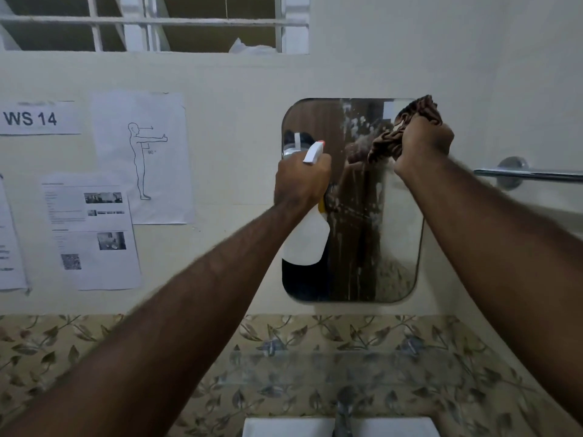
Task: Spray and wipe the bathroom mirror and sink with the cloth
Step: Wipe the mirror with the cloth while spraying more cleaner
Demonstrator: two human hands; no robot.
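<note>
A rounded mirror (400, 247) hangs on the cream wall, streaked with foam and drips down its middle. My left hand (299, 182) grips a white spray bottle (304, 244) by its neck, the nozzle pointing at the glass. My right hand (424, 143) holds a bunched brown cloth (419, 110) pressed against the mirror's upper right corner. The white sink (284, 428) shows only as its back rim at the bottom edge, with the tap (344, 414) in its middle.
A glass shelf (331, 364) juts out between mirror and sink over leaf-patterned tiles. A chrome towel rail (530, 175) sticks out on the right wall. Paper sheets (142, 159) are taped left of the mirror. A barred window (151, 23) sits above.
</note>
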